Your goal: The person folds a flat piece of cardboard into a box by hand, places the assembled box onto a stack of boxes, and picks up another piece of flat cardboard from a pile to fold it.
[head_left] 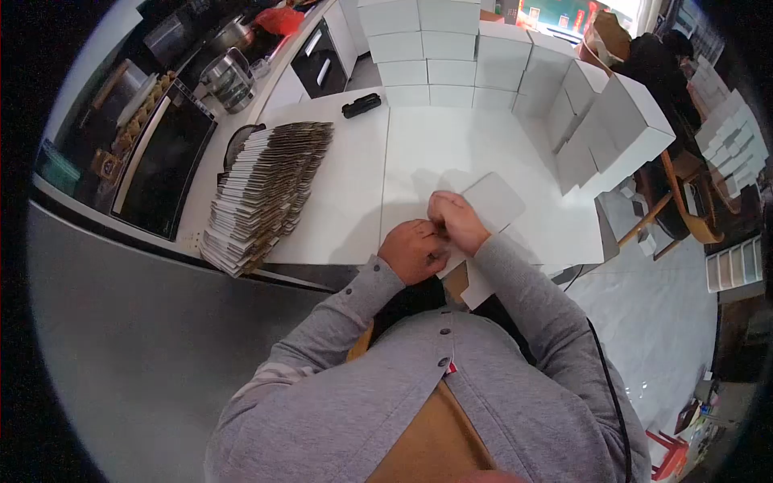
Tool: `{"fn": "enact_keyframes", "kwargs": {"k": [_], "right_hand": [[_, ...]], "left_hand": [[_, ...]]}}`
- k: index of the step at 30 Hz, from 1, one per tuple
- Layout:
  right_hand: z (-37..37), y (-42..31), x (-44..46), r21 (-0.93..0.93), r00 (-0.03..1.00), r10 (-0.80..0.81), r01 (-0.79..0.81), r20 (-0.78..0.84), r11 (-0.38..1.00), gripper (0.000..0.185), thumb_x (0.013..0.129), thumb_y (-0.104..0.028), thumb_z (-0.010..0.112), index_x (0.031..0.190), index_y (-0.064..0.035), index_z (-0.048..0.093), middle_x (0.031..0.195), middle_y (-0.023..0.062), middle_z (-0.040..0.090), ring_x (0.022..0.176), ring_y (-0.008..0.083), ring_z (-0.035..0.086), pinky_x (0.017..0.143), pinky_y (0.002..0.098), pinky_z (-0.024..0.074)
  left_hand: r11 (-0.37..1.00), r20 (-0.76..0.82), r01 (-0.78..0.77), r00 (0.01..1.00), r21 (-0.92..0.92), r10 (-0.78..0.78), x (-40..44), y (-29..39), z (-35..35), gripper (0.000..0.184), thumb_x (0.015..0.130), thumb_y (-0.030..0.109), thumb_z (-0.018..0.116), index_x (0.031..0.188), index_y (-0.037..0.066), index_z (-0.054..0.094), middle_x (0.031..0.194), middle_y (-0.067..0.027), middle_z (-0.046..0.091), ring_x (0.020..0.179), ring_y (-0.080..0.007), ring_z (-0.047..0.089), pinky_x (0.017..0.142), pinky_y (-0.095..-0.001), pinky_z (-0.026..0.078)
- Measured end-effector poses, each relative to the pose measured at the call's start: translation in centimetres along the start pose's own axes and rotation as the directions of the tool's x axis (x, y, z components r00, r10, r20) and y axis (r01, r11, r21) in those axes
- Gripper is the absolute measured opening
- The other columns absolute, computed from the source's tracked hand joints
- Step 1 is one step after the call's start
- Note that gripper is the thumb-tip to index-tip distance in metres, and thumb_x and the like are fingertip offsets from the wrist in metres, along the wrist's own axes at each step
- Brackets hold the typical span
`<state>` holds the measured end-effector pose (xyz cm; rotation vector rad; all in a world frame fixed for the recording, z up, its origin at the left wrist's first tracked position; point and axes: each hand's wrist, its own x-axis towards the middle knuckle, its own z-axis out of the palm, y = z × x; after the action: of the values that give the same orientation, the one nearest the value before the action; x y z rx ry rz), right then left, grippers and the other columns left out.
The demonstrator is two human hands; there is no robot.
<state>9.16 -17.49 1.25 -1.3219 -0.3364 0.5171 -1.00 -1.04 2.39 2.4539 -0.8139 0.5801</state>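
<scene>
My left hand (414, 251) and my right hand (457, 221) meet over a white cardboard piece (493, 201) near the front edge of the white table (451, 137). The piece lies partly flat on the table, and a flap with a brown inner side hangs over the edge below my hands. My left fingers are curled against the card. The right hand is closed at the card's near part, its fingertips partly hidden. Part of the card between the hands is covered by them.
A fanned stack of flattened cartons (262, 193) lies on the left, with a black object (361, 105) behind it. White boxes (451, 72) are stacked along the back and right side (620, 133). A glass jug (229, 80) stands on the far-left counter.
</scene>
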Motion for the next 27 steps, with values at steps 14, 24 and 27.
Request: {"fn": "enact_keyframes", "kwargs": {"k": [14, 24, 27], "right_hand": [[-5.9, -5.1, -4.4, -0.011, 0.876, -0.229, 0.247, -0.425, 0.969, 0.022, 0.108, -0.02, 0.06, 0.11, -0.0019, 0.072, 0.105, 0.0067, 0.069, 0.096, 0.0171, 0.059, 0.089, 0.0276, 0.0471], [-5.2, 1.0, -20.2, -0.154, 0.665, -0.142, 0.04, -0.733, 0.987, 0.042, 0.106, -0.009, 0.063, 0.146, 0.0015, 0.057, 0.136, 0.018, 0.065, 0.12, 0.0242, 0.061, 0.105, 0.0365, 0.0514], [-3.4, 0.2, -20.6, -0.009, 0.681, -0.05, 0.064, -0.73, 0.998, 0.043, 0.106, -0.008, 0.064, 0.146, 0.0019, 0.056, 0.135, 0.0183, 0.066, 0.118, 0.024, 0.062, 0.103, 0.0368, 0.0525]], "left_hand": [[0.999, 0.051, 0.025, 0.998, 0.029, -0.027, -1.6, -1.0, 1.5, 0.037, 0.085, 0.025, 0.084, 0.116, 0.006, 0.079, 0.13, -0.0106, 0.073, 0.122, -0.0315, 0.069, 0.11, -0.0421, 0.052], [0.912, 0.03, 0.405, 0.914, -0.062, -0.404, 0.5, -0.5, 1.0, 0.079, 0.088, 0.038, 0.087, 0.152, 0.0, 0.062, 0.156, -0.0303, 0.058, 0.145, -0.045, 0.057, 0.125, -0.0495, 0.044], [0.919, 0.111, 0.392, 0.917, -0.052, -0.384, 1.8, 0.9, 1.1, 0.084, 0.089, 0.039, 0.087, 0.156, -0.003, 0.058, 0.161, -0.0317, 0.053, 0.147, -0.0458, 0.056, 0.125, -0.0502, 0.044]]}}
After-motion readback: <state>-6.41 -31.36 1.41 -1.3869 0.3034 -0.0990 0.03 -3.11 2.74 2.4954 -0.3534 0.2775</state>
